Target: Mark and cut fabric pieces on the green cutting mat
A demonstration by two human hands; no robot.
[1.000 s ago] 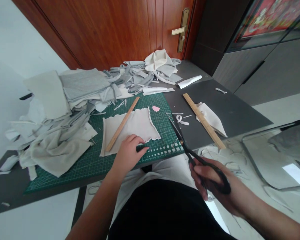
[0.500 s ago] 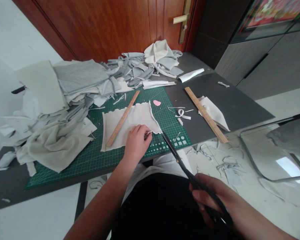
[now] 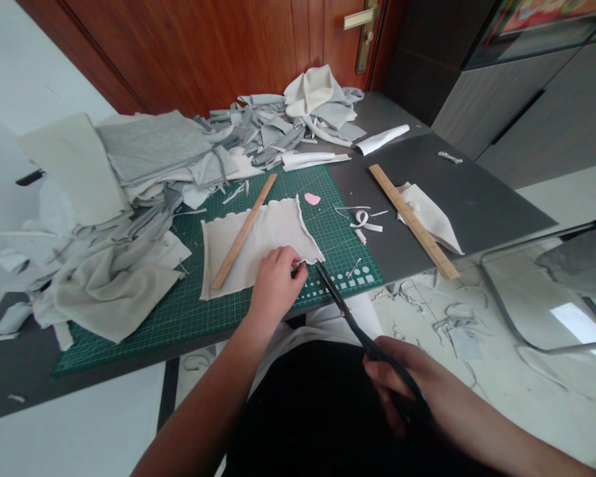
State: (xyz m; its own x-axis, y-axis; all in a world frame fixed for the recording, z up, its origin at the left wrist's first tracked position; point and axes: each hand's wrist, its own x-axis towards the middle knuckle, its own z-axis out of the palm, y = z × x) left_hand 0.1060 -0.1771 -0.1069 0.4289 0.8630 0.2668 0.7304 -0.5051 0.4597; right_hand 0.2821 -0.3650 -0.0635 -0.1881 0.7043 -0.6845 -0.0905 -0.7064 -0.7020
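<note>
Nearest the camera, the right hand (image 3: 407, 387) is closed around the black handles of a pair of long black scissors (image 3: 357, 328). Their blades point up and left, and the tips sit just beside the near right corner of a cream, wavy-edged rectangular cloth piece (image 3: 273, 228). The left hand (image 3: 275, 285) rests on that corner with its fingers bent and pinches the cloth's edge. The cloth lies flat on a green gridded cutting mat (image 3: 179, 311), with 1 long wooden ruler (image 3: 243, 232) lying diagonally across it. Just beyond the cloth, a small pink chip (image 3: 312, 198) sits on the mat. To the right, a 2nd wooden ruler (image 3: 414, 220) lies on the dark grey table (image 3: 477, 199). A heap of grey and cream fabric offcuts (image 3: 129, 192) fills the left and far side.
</note>
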